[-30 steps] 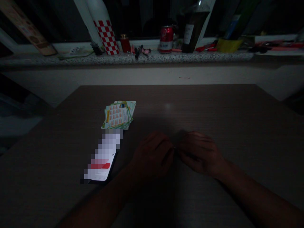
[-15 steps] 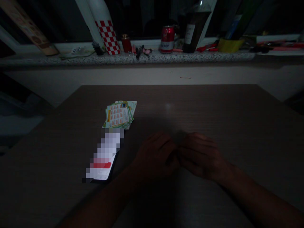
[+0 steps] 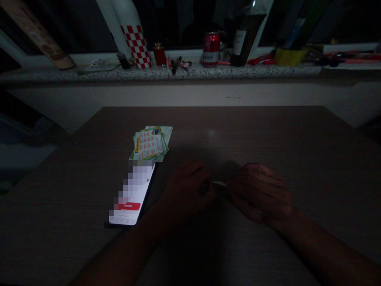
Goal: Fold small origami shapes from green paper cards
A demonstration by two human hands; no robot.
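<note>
A thin pale strip (image 3: 219, 183), perhaps paper or a card seen edge-on, spans the gap between my hands. My left hand (image 3: 189, 192) is closed, with thumb and fingers pinched at the strip's left end. At the other end my right hand (image 3: 260, 192) is closed too, its fingers pressed together and covering that part. Both hands are in deep shadow, low over the table. To the left of my left hand lies a phone (image 3: 139, 206) with a lit screen, partly blurred by pixel blocks. Beyond the phone is a loose stack of printed cards (image 3: 149, 143).
Along the back, a stone windowsill (image 3: 190, 73) holds a red-and-white checkered bottle (image 3: 137, 45), a red can (image 3: 211, 49), a dark bottle (image 3: 239, 43) and a yellow container (image 3: 290, 57). The brown wooden table (image 3: 268, 131) ends before the wall.
My hands have drawn apart sideways, left hand to the left and right hand to the right. The pale strip now shows between them. Cards and phone stay put.
</note>
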